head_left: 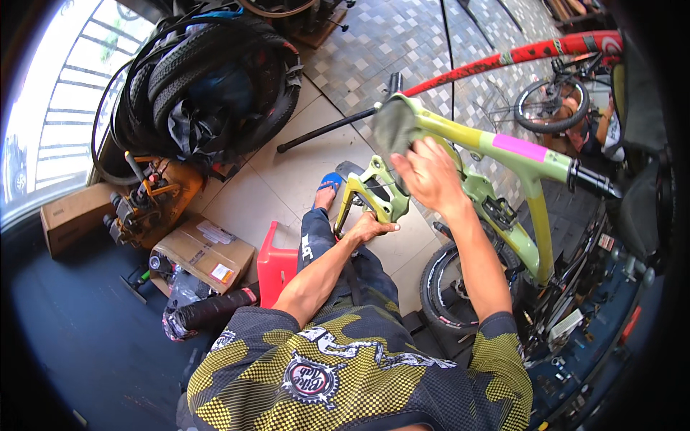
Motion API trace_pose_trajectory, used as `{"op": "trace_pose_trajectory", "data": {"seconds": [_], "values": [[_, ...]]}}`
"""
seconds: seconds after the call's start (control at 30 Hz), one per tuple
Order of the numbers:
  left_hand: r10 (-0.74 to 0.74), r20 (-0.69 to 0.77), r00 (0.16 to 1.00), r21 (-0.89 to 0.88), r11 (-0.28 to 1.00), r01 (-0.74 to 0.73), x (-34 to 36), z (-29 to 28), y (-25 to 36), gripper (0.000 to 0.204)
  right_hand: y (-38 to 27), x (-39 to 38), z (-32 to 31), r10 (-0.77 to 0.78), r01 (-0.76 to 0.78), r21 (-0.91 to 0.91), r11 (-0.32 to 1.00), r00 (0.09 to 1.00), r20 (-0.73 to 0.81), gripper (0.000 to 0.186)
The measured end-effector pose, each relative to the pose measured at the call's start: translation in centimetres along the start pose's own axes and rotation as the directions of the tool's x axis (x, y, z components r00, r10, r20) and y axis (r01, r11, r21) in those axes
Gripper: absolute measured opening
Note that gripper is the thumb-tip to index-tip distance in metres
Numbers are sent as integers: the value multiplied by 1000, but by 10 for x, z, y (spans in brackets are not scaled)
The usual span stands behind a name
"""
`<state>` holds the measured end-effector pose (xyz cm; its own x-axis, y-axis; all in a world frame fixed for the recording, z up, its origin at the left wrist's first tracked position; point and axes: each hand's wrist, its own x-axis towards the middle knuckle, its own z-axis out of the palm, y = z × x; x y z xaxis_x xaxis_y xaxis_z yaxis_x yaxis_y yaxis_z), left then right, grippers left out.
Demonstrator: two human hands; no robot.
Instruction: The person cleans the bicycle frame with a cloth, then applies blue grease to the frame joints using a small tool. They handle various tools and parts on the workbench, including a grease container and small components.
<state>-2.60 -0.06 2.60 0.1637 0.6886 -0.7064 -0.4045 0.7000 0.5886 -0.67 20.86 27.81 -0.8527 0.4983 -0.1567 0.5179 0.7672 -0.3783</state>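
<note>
A pale green and yellow bicycle frame [496, 147] with a pink patch stretches across the right of centre. My left hand [369, 226] is closed around a yellow-green frame section with cut-outs [389, 192], at its lower end. I cannot tell whether this section is joined to the rest of the frame. Higher up, my right hand [429, 174] grips a grey-green cloth [395, 128], blurred by motion. The cloth covers the left end of the frame's upper tube. Part of my right fingers is hidden behind the hand.
A red tube [503, 57] runs behind the frame. Bicycle tyres [194, 72] are piled at upper left, near cardboard boxes [205, 248]. A red stool [277, 264] stands by my left leg. Tools [575, 337] lie at right; another person [607, 133] sits beyond.
</note>
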Motion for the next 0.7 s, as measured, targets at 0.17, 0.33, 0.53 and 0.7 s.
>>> {"op": "trace_pose_trajectory", "data": {"seconds": [0.17,0.33,0.53,0.7], "values": [[112,-55,992,255,962,-94,15,0,-22,81,19,68,105,196,-36,-319,947,853,483,36],[118,-146,982,348,935,-60,15,4,-10,98,9,91,141,232,166,-576,800,800,553,33],[165,-199,966,361,929,-84,3,3,7,80,21,88,178,187,145,-579,802,860,475,29],[182,-240,954,397,915,-75,2,1,15,81,39,85,180,45,166,-456,874,907,418,24]]}}
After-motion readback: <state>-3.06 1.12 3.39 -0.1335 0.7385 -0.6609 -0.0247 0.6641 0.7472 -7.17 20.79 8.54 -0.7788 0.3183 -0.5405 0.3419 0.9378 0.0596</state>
